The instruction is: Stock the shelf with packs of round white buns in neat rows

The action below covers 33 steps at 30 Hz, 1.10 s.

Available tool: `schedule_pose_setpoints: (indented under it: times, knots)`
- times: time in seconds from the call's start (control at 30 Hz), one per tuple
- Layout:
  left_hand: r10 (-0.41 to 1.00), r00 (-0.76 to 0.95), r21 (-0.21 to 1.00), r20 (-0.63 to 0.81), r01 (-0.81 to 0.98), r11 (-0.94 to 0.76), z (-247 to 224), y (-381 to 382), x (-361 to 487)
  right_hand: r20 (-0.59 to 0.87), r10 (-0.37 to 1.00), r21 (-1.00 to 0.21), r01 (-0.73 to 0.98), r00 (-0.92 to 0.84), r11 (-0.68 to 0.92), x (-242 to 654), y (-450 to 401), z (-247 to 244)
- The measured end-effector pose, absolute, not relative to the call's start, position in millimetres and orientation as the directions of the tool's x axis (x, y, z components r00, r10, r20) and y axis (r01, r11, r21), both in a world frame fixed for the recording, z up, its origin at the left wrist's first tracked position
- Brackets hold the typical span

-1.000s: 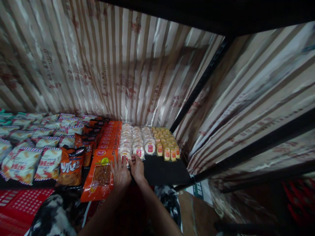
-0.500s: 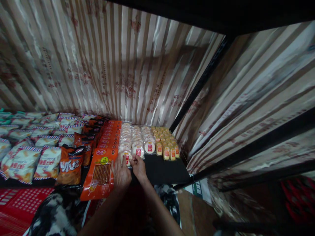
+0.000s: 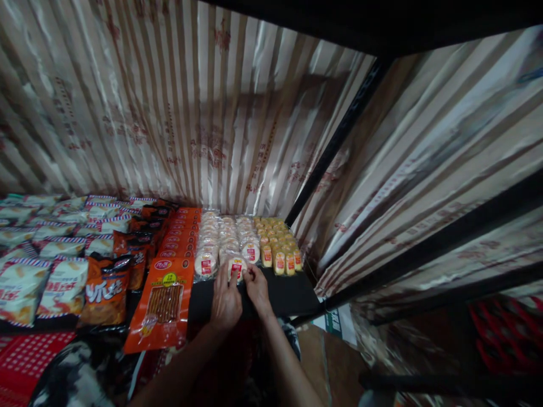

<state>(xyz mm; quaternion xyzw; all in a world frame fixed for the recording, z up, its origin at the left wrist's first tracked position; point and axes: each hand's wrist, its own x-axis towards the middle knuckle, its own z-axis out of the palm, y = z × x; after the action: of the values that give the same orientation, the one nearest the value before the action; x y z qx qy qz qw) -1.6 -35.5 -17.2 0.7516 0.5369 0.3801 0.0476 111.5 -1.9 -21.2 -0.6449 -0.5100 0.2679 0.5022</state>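
Packets (image 3: 236, 267) lie on the shelf (image 3: 288, 294) before sheeting (image 3: 224, 141).

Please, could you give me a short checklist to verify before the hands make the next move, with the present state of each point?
1. Left hand on the middle round white packet: ok, fingers at its front.
2. Right hand at that packet's right edge: ok.
3. Firm grip on it: cannot tell, the fingertips are too small and dim.
4. Its red label fully uncovered: not ok, a finger overlaps it.
5. Label of the front packet in the left column facing out: ok.
6. Large orange packet fully on the black shelf: not ok, its near end juts past the front edge.
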Motion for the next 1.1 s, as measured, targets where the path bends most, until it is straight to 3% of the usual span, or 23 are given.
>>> schedule_pose_setpoints:
  times: [0.67, 0.9, 1.1]
  knots:
    - [0.885, 0.31, 0.533, 0.347, 0.711, -0.458, -2.6, -0.8, 50.3, 0.141, 0.878, -0.847, 0.515, 0.458, -0.132, 166.7, 18.3, -27.6]
    - [0.872, 0.313, 0.484, 0.376, 0.736, -0.473, -11.8, 5.9, 50.7, 0.171, 0.864, -0.79, 0.59, 0.473, -0.166, 162.3, 21.4, -27.2]
    - [0.852, 0.312, 0.435, 0.419, 0.755, -0.491, -23.5, 5.5, 50.8, 0.164, 0.867, -0.821, 0.553, 0.47, -0.144, 153.5, 17.0, -22.7]
